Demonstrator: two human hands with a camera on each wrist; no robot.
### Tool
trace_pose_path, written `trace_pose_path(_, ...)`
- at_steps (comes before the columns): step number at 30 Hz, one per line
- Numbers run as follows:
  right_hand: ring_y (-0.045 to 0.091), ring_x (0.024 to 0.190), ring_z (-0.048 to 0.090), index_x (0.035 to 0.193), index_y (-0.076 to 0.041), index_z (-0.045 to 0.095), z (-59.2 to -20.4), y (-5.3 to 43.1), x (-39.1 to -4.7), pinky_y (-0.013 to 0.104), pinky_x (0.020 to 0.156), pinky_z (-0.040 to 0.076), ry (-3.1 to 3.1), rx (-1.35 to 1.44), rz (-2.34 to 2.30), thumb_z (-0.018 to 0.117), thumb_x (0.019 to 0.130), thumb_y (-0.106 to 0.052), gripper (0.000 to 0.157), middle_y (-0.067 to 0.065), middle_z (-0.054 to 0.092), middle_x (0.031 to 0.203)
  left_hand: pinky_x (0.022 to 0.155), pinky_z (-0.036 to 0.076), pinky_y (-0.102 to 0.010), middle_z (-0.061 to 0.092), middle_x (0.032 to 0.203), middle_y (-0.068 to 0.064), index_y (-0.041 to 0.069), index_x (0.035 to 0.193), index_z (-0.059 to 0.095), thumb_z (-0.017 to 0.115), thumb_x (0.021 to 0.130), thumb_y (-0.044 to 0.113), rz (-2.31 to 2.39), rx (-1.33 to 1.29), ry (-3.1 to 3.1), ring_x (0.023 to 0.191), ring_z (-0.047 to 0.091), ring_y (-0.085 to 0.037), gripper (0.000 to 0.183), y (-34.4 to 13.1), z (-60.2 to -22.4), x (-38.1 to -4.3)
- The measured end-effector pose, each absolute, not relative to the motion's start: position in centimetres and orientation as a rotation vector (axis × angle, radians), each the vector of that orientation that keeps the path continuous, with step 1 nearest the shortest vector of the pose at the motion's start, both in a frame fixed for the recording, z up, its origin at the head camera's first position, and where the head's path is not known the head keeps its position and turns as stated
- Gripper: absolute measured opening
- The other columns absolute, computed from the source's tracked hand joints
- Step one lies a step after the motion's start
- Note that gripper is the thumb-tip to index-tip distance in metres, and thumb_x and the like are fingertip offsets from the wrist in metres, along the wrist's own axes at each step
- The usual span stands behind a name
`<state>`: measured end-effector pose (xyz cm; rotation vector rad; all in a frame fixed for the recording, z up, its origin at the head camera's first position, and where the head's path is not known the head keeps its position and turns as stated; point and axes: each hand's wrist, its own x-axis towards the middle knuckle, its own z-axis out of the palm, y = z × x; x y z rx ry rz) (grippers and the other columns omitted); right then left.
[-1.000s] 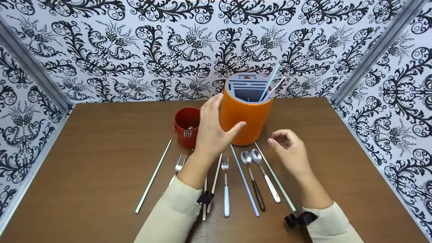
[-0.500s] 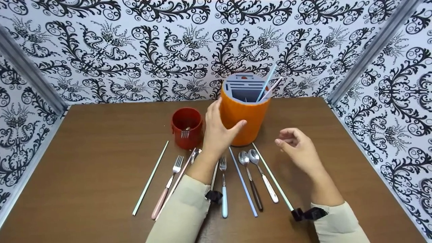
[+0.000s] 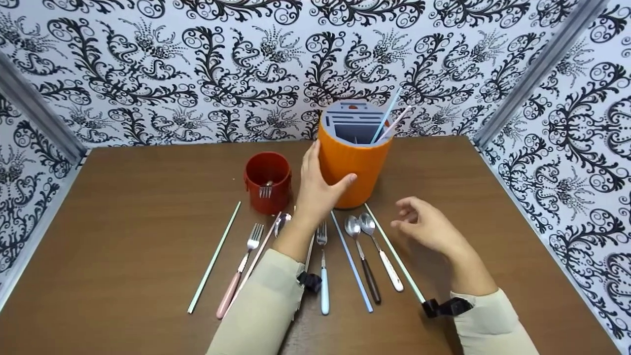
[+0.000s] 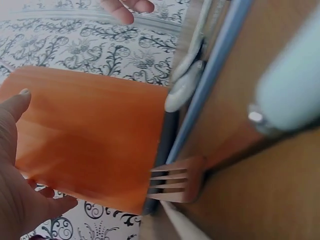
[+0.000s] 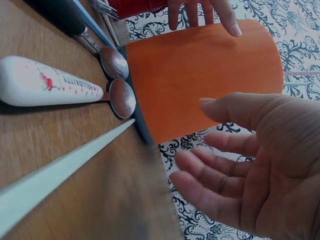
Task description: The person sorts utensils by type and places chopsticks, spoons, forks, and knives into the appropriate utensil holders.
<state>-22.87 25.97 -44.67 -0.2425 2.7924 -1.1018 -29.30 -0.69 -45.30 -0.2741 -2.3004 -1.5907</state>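
Observation:
My left hand [image 3: 315, 192] is at the left side of an orange cylindrical cutlery holder [image 3: 356, 170], fingers spread along its side. In the right wrist view, the thumb of my left hand [image 5: 212, 12] overlaps the holder's front. My right hand [image 3: 426, 224] hovers right of the holder, fingers loosely bent with nothing in them. Two spoons, one white-handled [image 3: 390, 271] and one dark-handled [image 3: 370, 281], lie before the holder between a blue chopstick [image 3: 352, 261] and a pale green chopstick [image 3: 394, 251]. A blue-handled fork [image 3: 324, 291] lies left of them.
A red cup [image 3: 268, 182] with a fork in it stands left of the holder. A pink-handled fork [image 3: 229, 295] and another green chopstick [image 3: 214, 259] lie at left. A light blue chopstick [image 3: 387, 116] and a pink one [image 3: 397, 122] stand in the holder. Patterned walls [image 3: 236, 74] enclose the table.
My left hand has moved slightly closer in against the holder's side. My right hand went right a little, then back left and lower. The view has shifted slightly.

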Motion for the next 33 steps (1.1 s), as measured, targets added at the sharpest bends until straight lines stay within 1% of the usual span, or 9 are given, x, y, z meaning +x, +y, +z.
trace_pose_path(4,0.034,0.109,0.066,0.136,0.005,0.056,-45.2,25.8,-22.9,0.047,0.092,0.057,2.775,-0.305,-0.991,0.073,0.095,-0.019,0.051,0.022,0.066,0.121,0.128,0.030,-0.045,0.034,0.166,-0.009,0.014,0.164,0.027,0.086,0.084,0.042,-1.682,-0.242,-2.289,0.150,0.037,-0.026,0.103,-0.8,-46.0,-29.5)
trace_pose_path(6,0.033,0.108,0.065,0.135,0.004,0.057,-45.5,25.7,-22.9,0.049,0.093,0.057,2.759,-0.313,-0.942,0.074,0.095,-0.019,0.050,0.020,0.066,0.120,0.128,0.030,-0.045,0.034,0.165,-0.009,0.014,0.164,0.027,0.086,0.084,0.042,-1.714,-0.225,-2.296,0.150,0.038,-0.026,0.103,-0.9,-46.3,-29.6)
trace_pose_path(9,0.029,0.102,0.065,0.131,0.002,0.059,-45.8,25.5,-22.8,0.044,0.087,0.057,2.733,-0.305,-0.883,0.075,0.094,-0.018,0.045,0.016,0.066,0.114,0.127,0.031,-0.044,0.035,0.165,-0.010,0.014,0.164,0.028,0.086,0.085,0.041,-1.745,-0.197,-2.323,0.149,0.040,-0.026,0.102,-1.1,-46.8,-29.7)
trace_pose_path(13,0.021,0.086,0.063,0.125,-0.001,0.060,-46.1,25.2,-22.7,0.034,0.074,0.056,2.683,-0.288,-0.857,0.076,0.093,-0.016,0.038,0.012,0.065,0.105,0.127,0.032,-0.044,0.037,0.163,-0.009,0.015,0.163,0.029,0.085,0.086,0.040,-1.772,-0.165,-2.344,0.147,0.042,-0.026,0.099,-1.3,-47.0,-29.8)
trace_pose_path(18,0.017,0.070,0.060,0.122,0.001,0.058,-46.2,25.0,-22.5,0.032,0.064,0.056,2.618,-0.246,-0.880,0.076,0.092,-0.013,0.038,0.011,0.062,0.098,0.127,0.032,-0.045,0.037,0.164,-0.009,0.014,0.163,0.029,0.085,0.086,0.039,-1.782,-0.160,-2.344,0.148,0.041,-0.026,0.099,-1.2,-47.0,-29.8)
trace_pose_path(21,0.017,0.068,0.059,0.119,0.000,0.058,-46.4,24.9,-22.3,0.032,0.063,0.056,2.614,-0.228,-0.871,0.076,0.092,-0.011,0.035,0.010,0.061,0.094,0.127,0.031,-0.044,0.037,0.164,-0.009,0.013,0.163,0.029,0.085,0.086,0.038,-1.780,-0.158,-2.344,0.149,0.041,-0.026,0.099,-1.1,-47.0,-29.8)
trace_pose_path(27,0.017,0.067,0.059,0.112,-0.001,0.059,-46.6,24.7,-22.2,0.032,0.060,0.056,2.593,-0.206,-0.838,0.074,0.091,-0.009,0.027,0.008,0.062,0.088,0.127,0.032,-0.042,0.038,0.164,-0.008,0.015,0.163,0.030,0.086,0.085,0.037,-1.776,-0.163,-2.340,0.148,0.042,-0.024,0.099,-1.1,-46.9,-29.7)
trace_pose_path(33,0.017,0.070,0.063,0.107,0.000,0.060,-46.5,24.4,-22.3,0.031,0.059,0.058,2.590,-0.184,-0.797,0.074,0.089,-0.007,0.023,0.009,0.066,0.090,0.128,0.031,-0.040,0.039,0.163,-0.008,0.015,0.163,0.031,0.087,0.085,0.036,-1.765,-0.158,-2.342,0.148,0.041,-0.024,0.098,-1.2,-46.9,-29.7)
